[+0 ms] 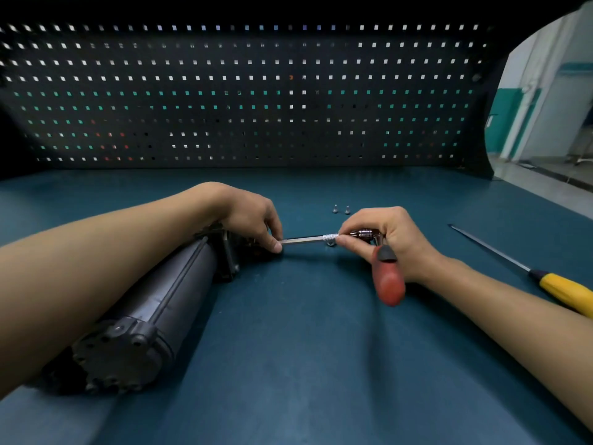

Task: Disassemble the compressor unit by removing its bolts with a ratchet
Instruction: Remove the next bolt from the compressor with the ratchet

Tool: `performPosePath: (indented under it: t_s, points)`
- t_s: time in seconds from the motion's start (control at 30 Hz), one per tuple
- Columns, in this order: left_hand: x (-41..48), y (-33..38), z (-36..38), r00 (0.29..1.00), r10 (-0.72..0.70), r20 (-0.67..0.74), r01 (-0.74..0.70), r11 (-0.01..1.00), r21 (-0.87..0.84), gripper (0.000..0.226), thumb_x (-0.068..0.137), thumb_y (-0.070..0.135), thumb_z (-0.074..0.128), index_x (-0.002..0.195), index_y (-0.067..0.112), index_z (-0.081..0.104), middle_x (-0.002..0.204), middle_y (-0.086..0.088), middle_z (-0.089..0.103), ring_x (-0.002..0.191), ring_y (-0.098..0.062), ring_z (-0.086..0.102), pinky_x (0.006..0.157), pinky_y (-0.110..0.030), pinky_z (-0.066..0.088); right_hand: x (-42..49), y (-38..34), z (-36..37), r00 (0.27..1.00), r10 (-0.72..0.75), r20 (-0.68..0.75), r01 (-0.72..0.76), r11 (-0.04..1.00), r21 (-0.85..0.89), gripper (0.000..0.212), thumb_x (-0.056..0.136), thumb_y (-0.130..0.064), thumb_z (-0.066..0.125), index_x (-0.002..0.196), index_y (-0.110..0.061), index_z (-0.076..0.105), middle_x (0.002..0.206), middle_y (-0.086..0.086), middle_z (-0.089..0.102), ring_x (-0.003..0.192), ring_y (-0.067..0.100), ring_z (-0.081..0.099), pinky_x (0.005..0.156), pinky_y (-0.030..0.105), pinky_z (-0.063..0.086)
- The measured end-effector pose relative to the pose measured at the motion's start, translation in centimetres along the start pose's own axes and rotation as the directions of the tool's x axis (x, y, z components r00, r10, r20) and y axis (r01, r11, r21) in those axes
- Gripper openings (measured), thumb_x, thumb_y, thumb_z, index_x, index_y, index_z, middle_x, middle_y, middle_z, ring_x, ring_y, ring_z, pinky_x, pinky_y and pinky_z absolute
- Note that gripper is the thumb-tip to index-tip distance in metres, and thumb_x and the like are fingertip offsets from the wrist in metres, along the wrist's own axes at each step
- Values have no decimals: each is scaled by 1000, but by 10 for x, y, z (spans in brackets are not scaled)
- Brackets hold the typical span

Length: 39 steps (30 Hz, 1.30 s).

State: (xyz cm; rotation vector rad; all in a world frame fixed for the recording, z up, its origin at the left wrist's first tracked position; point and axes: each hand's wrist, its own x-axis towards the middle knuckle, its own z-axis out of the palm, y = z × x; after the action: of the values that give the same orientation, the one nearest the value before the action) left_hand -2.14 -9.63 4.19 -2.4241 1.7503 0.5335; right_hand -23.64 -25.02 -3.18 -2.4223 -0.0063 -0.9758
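Note:
A long black compressor unit (167, 293) lies on the blue-green bench, its round end cap toward me. My left forearm rests along it, and my left hand (253, 216) curls over its far end, thumb and fingers pinching the tip of the ratchet's silver extension bar (305, 239). My right hand (388, 239) grips the ratchet (388, 277) at its head, fingertips on the knurled collar; the red handle hangs down toward me. The bolt under the bar's tip is hidden by my left hand. Two loose bolts (341, 209) stand on the bench just beyond my right hand.
A yellow-handled screwdriver (545, 281) lies at the right, its shaft pointing away. A small metal part (330, 244) sits under the extension bar. A dark pegboard (244, 97) walls off the back of the bench (305, 364). An opening at the right shows a room.

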Motion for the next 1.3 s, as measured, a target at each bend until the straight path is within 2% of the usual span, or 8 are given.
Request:
performPosePath:
  t_s: [0.13,0.23,0.33,0.47,0.63,0.8,1.1,1.3]
  points:
    - [-1,0,1,1000,9,-27,-8,1000,4,15,88,44,72,99,34,76,80,22,73,70,6,63,69,-14,47,1,2,0,992,124,9,-125,991,52,7,88,-14,78,82,-11,78,75,0,72,67,3,61,65,18,46]
    - [-2,0,1,999,17,-35,-16,1000,14,18,88,43,73,100,32,77,79,21,73,65,10,61,68,-13,47,4,3,1,966,255,33,-257,963,83,17,90,-18,76,78,-7,75,77,22,67,65,32,54,65,33,42]
    - [-2,1,1,999,15,-33,-15,1000,10,20,87,43,73,101,30,78,79,21,74,64,9,61,68,-13,47,7,2,3,888,458,35,-456,872,177,24,91,-33,74,73,-17,77,58,3,52,53,13,41,54,26,35]
    - [-3,2,1,999,9,-37,-8,1000,18,18,87,44,73,100,32,77,79,21,74,65,9,62,70,-14,48,10,-2,3,763,640,94,-633,709,310,31,89,-41,73,74,-14,77,73,10,56,46,15,34,41,21,28]
    - [-1,1,1,999,15,-28,-15,1000,9,18,86,43,74,99,31,78,80,18,75,69,5,65,69,-16,49,11,-8,1,682,710,174,-721,613,323,34,93,-41,68,71,-16,74,80,3,78,40,10,38,37,19,27]
    - [-1,0,2,1000,23,-10,-23,1000,-15,19,87,43,73,99,29,78,85,13,76,81,-6,70,70,-18,49,17,-13,-4,566,772,291,-812,461,356,36,96,-47,60,84,-15,68,85,14,78,37,8,32,35,17,21]
    - [1,-2,2,1000,25,-8,-26,999,-45,17,86,42,75,96,29,78,83,15,76,73,2,66,65,-13,45,23,-13,-9,383,790,479,-888,171,428,41,102,-48,47,81,-15,56,76,16,74,28,3,25,28,11,15]
    - [1,-1,2,1000,26,-16,-27,999,-35,12,86,41,75,93,31,78,83,17,75,72,5,65,64,-11,44,22,-14,-11,346,785,514,-893,107,437,40,105,-43,42,86,-11,54,71,15,72,28,3,28,26,12,18]
